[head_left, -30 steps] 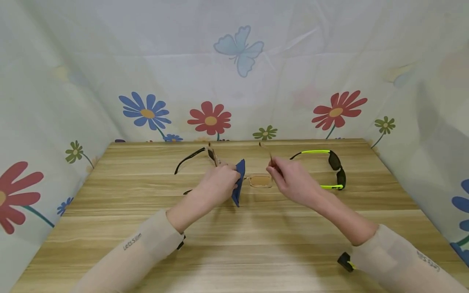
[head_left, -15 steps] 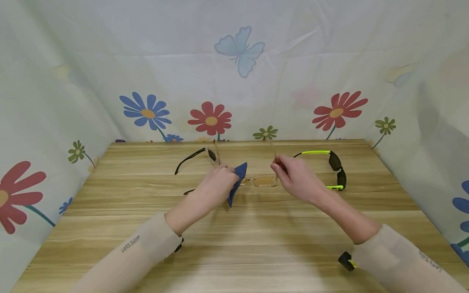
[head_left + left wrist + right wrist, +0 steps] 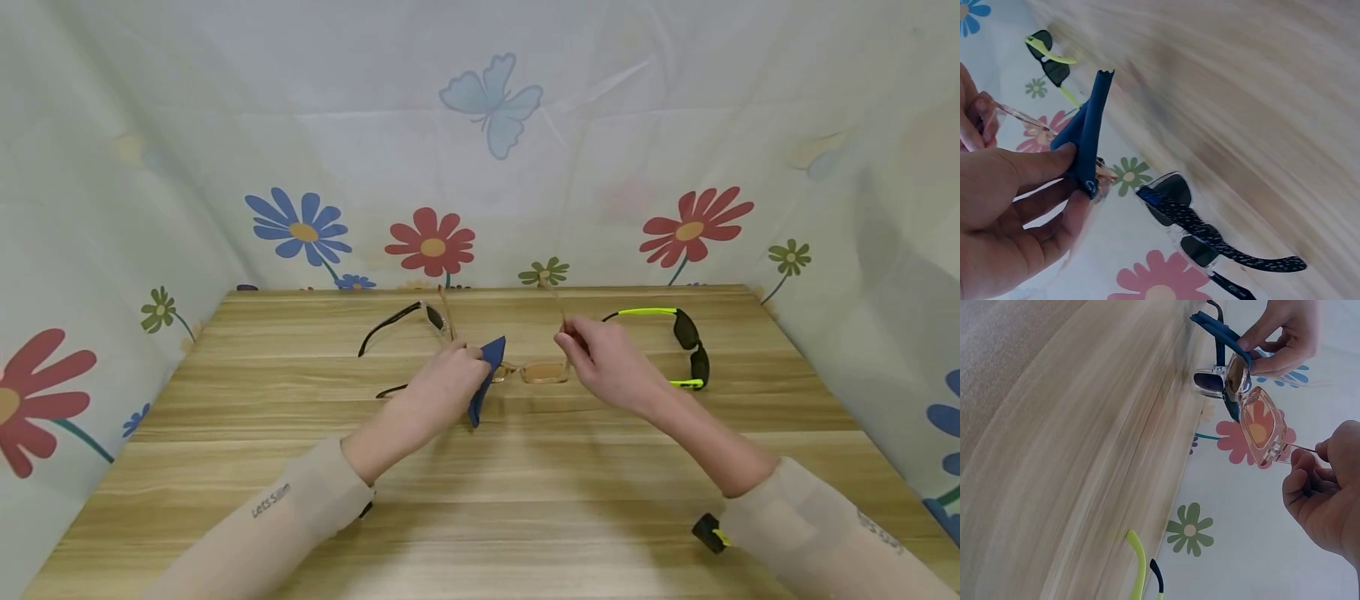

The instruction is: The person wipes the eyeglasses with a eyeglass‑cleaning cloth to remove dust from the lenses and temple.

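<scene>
Glasses with a clear peach frame and orange-tinted lenses [image 3: 545,372] are held up between both hands. The right hand [image 3: 617,367] pinches one temple arm near its hinge, as the right wrist view shows. In the left hand [image 3: 444,382], a folded blue cloth [image 3: 1089,134] is pinched around the lens on the other side. That lens is mostly hidden by the cloth in the head view, while the right wrist view shows part of it. The free lens [image 3: 1260,425] faces the right wrist camera.
Sunglasses with dark speckled arms and a clear front [image 3: 1188,225] lie on the wooden table [image 3: 525,517] behind the left hand. Black sunglasses with neon yellow arms [image 3: 686,333] lie beyond the right hand. A flowered curtain [image 3: 480,192] stands behind the table.
Both hands have shifted slightly right with the glasses. The cloth has slid left along the frame, showing more of the bridge, and its lower end has swung left. Over the last half second little differs.
</scene>
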A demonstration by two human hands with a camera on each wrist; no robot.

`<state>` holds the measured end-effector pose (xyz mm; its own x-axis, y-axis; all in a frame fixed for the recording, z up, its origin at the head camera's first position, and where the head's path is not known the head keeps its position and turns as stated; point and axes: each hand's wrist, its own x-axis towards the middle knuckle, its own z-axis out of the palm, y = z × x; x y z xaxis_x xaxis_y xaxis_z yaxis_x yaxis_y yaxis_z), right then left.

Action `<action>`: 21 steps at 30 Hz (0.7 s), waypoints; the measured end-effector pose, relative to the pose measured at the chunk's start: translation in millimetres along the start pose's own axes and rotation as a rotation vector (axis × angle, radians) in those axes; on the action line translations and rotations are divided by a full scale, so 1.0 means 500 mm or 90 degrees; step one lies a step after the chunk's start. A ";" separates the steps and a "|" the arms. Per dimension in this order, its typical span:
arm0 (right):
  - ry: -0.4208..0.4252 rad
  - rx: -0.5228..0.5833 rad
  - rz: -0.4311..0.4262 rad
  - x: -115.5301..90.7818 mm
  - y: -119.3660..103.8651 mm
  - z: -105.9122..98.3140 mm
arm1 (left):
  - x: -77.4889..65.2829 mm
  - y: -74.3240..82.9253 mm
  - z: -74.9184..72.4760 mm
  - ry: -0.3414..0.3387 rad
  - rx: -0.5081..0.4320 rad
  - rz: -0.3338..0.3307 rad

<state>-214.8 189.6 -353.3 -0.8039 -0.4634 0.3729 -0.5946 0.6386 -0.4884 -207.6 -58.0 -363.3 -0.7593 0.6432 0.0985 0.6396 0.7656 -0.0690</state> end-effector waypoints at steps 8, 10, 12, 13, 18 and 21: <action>-0.006 0.002 0.010 -0.003 0.003 -0.005 | 0.002 0.001 0.008 0.008 -0.007 0.002; -0.003 -0.003 0.007 -0.002 0.001 -0.004 | 0.004 0.003 0.007 0.011 -0.027 0.003; -0.002 -0.007 -0.001 -0.003 -0.004 -0.003 | 0.005 0.005 0.004 0.012 -0.048 0.004; -0.001 -0.008 -0.005 -0.003 -0.005 -0.003 | 0.005 0.005 0.003 0.011 -0.056 0.006; 0.001 -0.007 -0.009 -0.004 -0.008 -0.003 | 0.003 0.004 0.000 0.003 -0.071 0.003; 0.002 -0.007 -0.005 -0.005 -0.007 -0.005 | 0.000 -0.001 0.004 0.000 -0.061 -0.003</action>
<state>-210.7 190.2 -350.8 -0.7987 -0.4669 0.3795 -0.6014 0.6413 -0.4766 -208.0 -58.4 -365.5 -0.7620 0.6400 0.0983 0.6450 0.7637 0.0273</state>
